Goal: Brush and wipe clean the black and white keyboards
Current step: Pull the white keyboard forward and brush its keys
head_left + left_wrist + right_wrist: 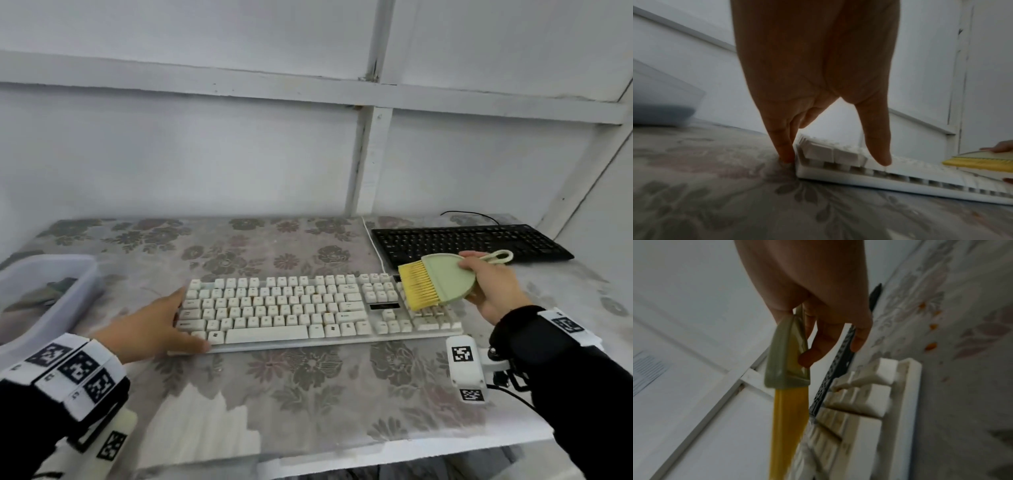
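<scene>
The white keyboard (308, 308) lies across the middle of the floral table. My left hand (171, 322) rests at its left end with fairly straight fingers (785, 152) touching the cloth beside the case and the thumb over the front edge. My right hand (493, 284) grips a pale green brush (442, 281) by its handle. Its yellow bristles (416, 286) hang just above the number pad at the keyboard's right end (869, 402). The black keyboard (469, 241) lies behind, at the back right.
A translucent plastic bin (20, 329) holding a dark cloth (51, 291) stands at the left edge. A white cable (373, 246) runs from the white keyboard toward the wall. The table's front edge (342, 452) is close to me.
</scene>
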### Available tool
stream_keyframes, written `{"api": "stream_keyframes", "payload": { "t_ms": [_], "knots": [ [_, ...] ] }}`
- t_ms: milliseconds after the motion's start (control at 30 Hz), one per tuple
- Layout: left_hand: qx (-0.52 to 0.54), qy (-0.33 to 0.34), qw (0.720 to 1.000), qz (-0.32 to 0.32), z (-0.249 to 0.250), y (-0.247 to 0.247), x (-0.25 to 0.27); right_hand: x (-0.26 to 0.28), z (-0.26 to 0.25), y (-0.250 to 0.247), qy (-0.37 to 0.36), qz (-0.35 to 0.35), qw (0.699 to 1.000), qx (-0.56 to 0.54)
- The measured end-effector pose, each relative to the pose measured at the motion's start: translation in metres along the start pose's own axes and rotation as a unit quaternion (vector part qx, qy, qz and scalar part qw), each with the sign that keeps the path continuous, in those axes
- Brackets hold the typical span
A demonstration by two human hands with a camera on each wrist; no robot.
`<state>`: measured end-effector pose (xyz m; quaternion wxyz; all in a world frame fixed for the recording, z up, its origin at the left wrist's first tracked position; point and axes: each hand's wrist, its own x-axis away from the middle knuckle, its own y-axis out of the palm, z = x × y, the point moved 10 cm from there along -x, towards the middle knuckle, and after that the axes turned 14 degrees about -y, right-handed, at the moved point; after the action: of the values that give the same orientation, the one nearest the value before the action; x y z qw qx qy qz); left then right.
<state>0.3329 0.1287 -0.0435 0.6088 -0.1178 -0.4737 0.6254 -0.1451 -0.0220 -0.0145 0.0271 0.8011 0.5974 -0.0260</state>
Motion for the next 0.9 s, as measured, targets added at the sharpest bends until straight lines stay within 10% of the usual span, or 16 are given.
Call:
{"api": "stream_keyframes", "payload": {
  "t_ms": [900],
  "knots": [
    [0.053,-0.136,0.989,0.040,-0.031,-0.006,-0.025,0.007,0.028,0.007,0.074,-0.049,0.986,-0.142]
  ]
}}
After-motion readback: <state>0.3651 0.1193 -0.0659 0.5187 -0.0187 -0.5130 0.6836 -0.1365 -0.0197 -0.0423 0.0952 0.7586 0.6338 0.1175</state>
